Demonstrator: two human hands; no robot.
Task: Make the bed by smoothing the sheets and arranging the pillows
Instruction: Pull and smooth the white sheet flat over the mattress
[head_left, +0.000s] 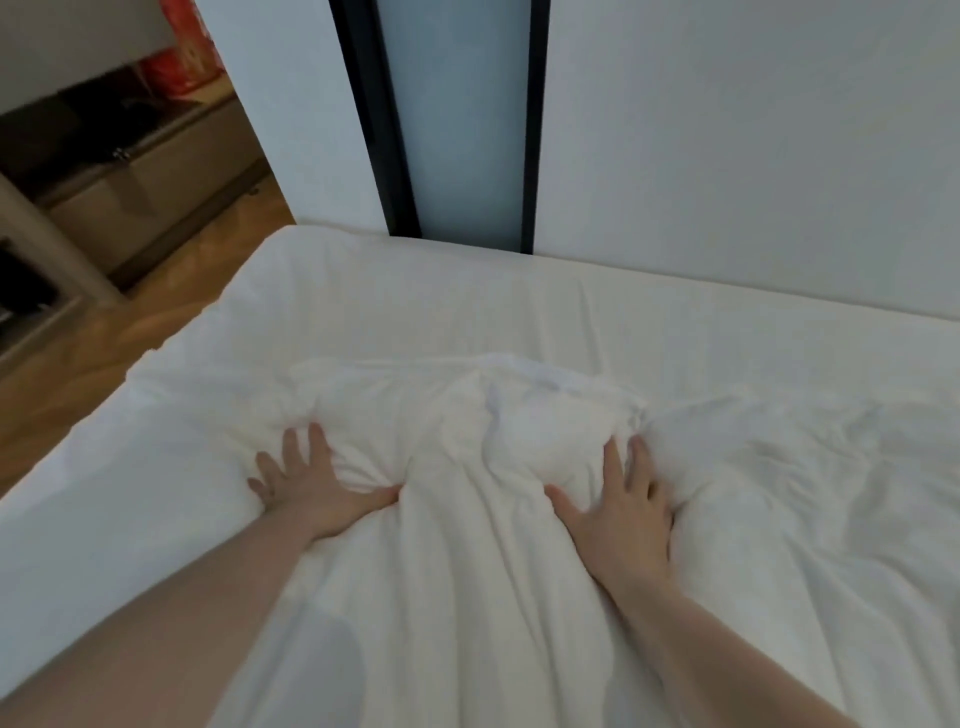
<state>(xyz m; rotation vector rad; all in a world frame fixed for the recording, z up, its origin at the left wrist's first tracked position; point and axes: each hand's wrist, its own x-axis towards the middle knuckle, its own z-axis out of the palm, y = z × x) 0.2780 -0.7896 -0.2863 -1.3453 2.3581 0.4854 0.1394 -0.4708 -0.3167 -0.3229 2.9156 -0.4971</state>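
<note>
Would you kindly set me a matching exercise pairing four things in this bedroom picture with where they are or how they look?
Things:
1. left hand
2. right hand
3. floor
4. red bag

Descriptions:
A. wooden, left of the bed
B. far top left, blurred
C. flat on the white cover, near the bed's left edge
D. flat on the cover, beside the bunched mound

Pairs: 1-C, 2-D, 3-A, 4-B

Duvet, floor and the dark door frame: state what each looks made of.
Duvet: soft white woven fabric, probably cotton, matte; it creases and bunches under the hands. Floor: wood or wood-look laminate, with warm brown grain streaks and a slight sheen. Door frame: smooth black strip, possibly painted metal; cannot tell.
</note>
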